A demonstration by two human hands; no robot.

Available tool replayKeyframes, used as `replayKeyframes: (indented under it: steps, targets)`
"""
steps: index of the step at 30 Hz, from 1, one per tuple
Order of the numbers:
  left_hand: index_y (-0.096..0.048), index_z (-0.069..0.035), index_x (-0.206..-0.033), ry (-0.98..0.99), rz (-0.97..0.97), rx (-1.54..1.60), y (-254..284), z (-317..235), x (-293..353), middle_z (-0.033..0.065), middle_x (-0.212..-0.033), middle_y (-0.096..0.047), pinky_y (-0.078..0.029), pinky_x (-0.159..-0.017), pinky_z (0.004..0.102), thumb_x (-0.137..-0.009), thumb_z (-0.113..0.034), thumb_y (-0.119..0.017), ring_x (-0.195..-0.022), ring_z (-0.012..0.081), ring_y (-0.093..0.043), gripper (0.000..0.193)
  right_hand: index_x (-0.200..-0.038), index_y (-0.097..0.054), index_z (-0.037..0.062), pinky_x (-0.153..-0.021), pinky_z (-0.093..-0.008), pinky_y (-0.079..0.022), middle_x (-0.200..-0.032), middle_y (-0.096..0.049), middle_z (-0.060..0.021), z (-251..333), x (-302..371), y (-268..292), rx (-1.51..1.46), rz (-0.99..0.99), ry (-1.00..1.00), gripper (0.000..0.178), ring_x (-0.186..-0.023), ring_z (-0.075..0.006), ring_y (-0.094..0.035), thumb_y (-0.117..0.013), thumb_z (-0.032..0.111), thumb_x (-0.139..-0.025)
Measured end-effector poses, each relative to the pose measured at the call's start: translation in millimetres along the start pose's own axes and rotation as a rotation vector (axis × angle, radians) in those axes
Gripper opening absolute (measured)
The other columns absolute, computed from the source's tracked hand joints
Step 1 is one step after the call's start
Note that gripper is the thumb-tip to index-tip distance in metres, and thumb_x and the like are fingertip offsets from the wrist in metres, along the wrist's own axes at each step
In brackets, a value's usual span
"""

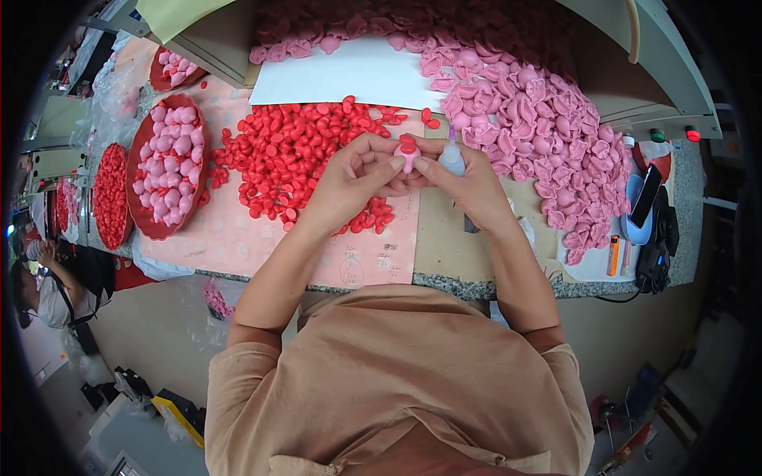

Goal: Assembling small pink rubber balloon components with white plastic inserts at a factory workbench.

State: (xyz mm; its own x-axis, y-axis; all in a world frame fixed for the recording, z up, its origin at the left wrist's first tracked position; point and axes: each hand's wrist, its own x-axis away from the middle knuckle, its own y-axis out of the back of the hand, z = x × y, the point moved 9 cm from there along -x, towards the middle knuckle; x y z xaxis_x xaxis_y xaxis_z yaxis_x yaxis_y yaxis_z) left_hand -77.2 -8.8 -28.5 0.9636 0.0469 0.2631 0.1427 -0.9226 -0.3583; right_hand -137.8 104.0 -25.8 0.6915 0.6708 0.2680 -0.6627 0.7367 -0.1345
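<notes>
Between both hands is a small rounded pink piece [406, 163] with a glossy red piece [408, 144] on its top. My left hand [355, 181] pinches the pink piece from the left, its thumb laid along the near side. From the other side, the thumb of my right hand [470, 184] presses on the same piece. A small translucent squeeze bottle [452, 159] with a thin purple tip stands tilted upward in my right hand's grip. Just beyond and left of the hands spreads a heap of red pieces [278, 151]; pink petal-like pieces [548, 135] pile up on the right.
A red scalloped tray [204, 151] of pink-and-red pieces stands at the left, beside a container of red pieces [111, 194]. White paper [341, 75] lies behind the red heap. A phone [647, 194], cables and an orange tube [613, 255] lie far right. Another person [59, 285] sits at far left.
</notes>
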Motion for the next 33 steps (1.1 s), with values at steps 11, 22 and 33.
replayKeyframes:
  steps: [11,22,33]
  targets:
    - [-0.051,0.002,-0.108,0.001,-0.025,-0.012,-0.1,1.0,-0.1,0.0074,-0.09,-0.06,-0.052,-0.07,0.0235,-0.091,-0.01,-0.055,-0.079,0.0115,-0.06,0.02,-0.116,-0.055,-0.0062,-0.076,-0.0264,-0.053,-0.097,-0.064,-0.0095,-5.2,-2.5,1.1,-0.027,-0.005,0.01,0.034,-0.084,-0.0133,-0.063,-0.06,0.012,-0.088]
    - [-0.051,0.0,-0.11,0.012,-0.041,-0.012,0.3,1.8,-0.9,0.0081,-0.094,-0.061,-0.053,-0.072,0.0236,-0.092,-0.012,-0.055,-0.079,0.012,-0.061,0.022,-0.117,-0.054,-0.0054,-0.077,-0.0258,-0.052,-0.098,-0.064,-0.0081,-8.3,-5.7,2.3,-0.019,-0.012,0.023,0.033,-0.085,-0.0117,-0.062,-0.057,0.011,-0.089]
    - [-0.051,0.0,-0.111,-0.026,-0.035,-0.063,0.4,1.5,-1.7,0.0078,-0.094,-0.062,-0.053,-0.071,0.023,-0.092,-0.011,-0.054,-0.08,0.0115,-0.062,0.023,-0.12,-0.052,-0.0044,-0.081,-0.0278,-0.052,-0.104,-0.062,-0.0093,-9.7,-7.0,-1.8,-0.07,0.035,0.026,0.033,-0.089,-0.0133,-0.061,-0.055,0.011,-0.091]
